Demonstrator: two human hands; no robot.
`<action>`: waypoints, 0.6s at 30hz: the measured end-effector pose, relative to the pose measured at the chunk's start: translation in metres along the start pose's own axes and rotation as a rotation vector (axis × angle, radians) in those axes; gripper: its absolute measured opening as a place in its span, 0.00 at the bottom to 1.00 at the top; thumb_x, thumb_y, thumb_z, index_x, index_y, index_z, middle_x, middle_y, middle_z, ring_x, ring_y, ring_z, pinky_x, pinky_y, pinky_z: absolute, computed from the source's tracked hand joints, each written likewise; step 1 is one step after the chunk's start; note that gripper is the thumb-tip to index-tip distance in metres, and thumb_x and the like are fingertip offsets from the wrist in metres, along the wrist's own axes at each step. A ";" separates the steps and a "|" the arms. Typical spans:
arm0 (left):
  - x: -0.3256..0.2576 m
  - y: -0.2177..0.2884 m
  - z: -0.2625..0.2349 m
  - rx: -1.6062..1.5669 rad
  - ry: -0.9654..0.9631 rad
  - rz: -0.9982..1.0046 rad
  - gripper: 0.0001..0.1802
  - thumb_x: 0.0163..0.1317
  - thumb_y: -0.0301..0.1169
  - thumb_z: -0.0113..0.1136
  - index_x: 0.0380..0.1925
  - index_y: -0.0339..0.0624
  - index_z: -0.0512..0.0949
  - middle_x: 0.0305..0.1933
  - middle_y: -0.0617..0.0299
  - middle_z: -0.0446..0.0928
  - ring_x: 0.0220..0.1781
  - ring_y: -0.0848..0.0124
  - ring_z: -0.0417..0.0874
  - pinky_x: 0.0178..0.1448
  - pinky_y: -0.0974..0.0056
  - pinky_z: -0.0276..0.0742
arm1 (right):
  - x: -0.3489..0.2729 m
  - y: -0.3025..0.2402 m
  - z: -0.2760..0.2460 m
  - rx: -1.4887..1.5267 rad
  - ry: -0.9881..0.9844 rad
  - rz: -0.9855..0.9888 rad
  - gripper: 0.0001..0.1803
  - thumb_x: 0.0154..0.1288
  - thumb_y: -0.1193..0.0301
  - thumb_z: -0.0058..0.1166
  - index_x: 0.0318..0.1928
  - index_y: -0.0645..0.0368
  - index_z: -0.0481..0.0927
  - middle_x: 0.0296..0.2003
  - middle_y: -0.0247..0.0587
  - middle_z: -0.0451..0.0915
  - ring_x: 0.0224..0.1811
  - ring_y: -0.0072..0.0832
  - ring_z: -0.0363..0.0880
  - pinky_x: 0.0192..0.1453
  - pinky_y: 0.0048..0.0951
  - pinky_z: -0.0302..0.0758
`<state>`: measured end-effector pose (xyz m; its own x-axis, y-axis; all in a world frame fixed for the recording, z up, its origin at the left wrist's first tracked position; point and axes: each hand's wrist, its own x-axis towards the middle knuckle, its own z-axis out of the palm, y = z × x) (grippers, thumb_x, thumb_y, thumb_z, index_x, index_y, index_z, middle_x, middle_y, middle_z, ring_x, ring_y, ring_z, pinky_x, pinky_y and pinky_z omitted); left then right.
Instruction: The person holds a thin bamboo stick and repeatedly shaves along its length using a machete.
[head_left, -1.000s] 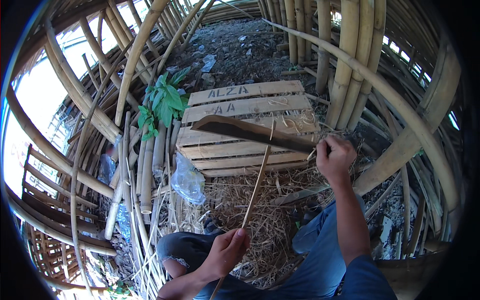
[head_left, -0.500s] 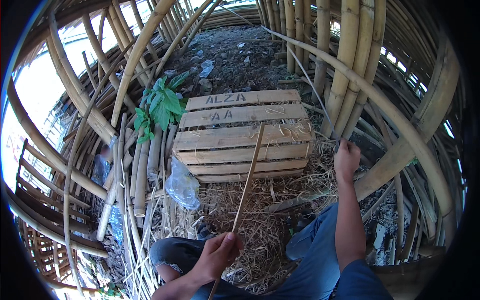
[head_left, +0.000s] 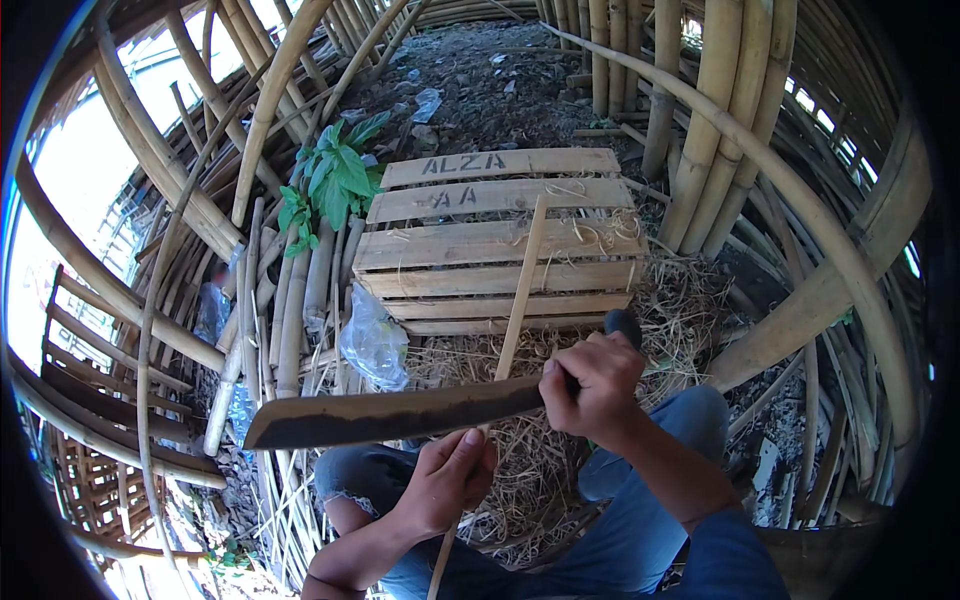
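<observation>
My right hand (head_left: 592,385) grips the dark handle of a long machete (head_left: 390,415), whose blade lies flat and points left across my lap. My left hand (head_left: 448,482) holds the near end of a thin bamboo strip (head_left: 520,290) just below the blade. The strip slants up and away, its far tip resting over a wooden pallet (head_left: 470,245). The blade crosses the strip right above my left hand. My knees in blue trousers (head_left: 660,500) sit under both hands.
Curved bamboo poles (head_left: 720,120) arch all around me. A bundle of cut bamboo pieces (head_left: 290,300) lies left of the pallet beside a green leafy plant (head_left: 335,180). A clear plastic bag (head_left: 375,340) and dry straw shavings (head_left: 540,470) cover the ground.
My right hand came back from the far right with the machete and brought the blade down across the strip near my left hand. The strip stayed in my left hand.
</observation>
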<state>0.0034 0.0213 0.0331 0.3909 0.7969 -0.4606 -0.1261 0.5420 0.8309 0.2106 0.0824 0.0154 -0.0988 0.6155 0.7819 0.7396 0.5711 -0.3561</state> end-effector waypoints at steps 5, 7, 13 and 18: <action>-0.004 0.000 -0.005 -0.081 -0.083 -0.039 0.20 0.75 0.43 0.37 0.30 0.40 0.68 0.15 0.69 0.59 0.13 0.80 0.55 0.18 0.72 0.51 | 0.002 0.012 -0.001 0.005 0.063 -0.006 0.06 0.45 0.74 0.54 0.15 0.56 0.74 0.12 0.35 0.72 0.14 0.32 0.70 0.24 0.32 0.61; -0.007 0.001 -0.005 -0.112 -0.080 -0.057 0.20 0.75 0.43 0.38 0.29 0.40 0.68 0.15 0.70 0.58 0.13 0.80 0.55 0.18 0.72 0.51 | 0.002 0.022 0.001 0.001 0.118 -0.001 0.07 0.45 0.72 0.54 0.14 0.55 0.73 0.11 0.34 0.70 0.14 0.32 0.70 0.23 0.32 0.61; -0.006 -0.002 -0.005 -0.071 -0.073 -0.022 0.20 0.75 0.43 0.38 0.29 0.40 0.68 0.15 0.69 0.59 0.13 0.80 0.55 0.18 0.72 0.51 | 0.000 0.015 0.002 0.009 0.118 0.030 0.07 0.45 0.73 0.53 0.14 0.55 0.73 0.11 0.34 0.70 0.13 0.31 0.70 0.23 0.33 0.61; -0.005 -0.002 -0.004 -0.080 -0.085 0.004 0.20 0.75 0.43 0.38 0.29 0.40 0.68 0.14 0.69 0.58 0.13 0.80 0.55 0.17 0.71 0.52 | -0.001 -0.005 -0.001 0.028 0.011 -0.022 0.08 0.45 0.72 0.53 0.13 0.54 0.71 0.10 0.34 0.69 0.12 0.32 0.67 0.22 0.33 0.60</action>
<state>-0.0020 0.0175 0.0321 0.4658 0.7755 -0.4263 -0.1991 0.5612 0.8034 0.2070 0.0785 0.0169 -0.1076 0.5963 0.7955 0.7182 0.5999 -0.3526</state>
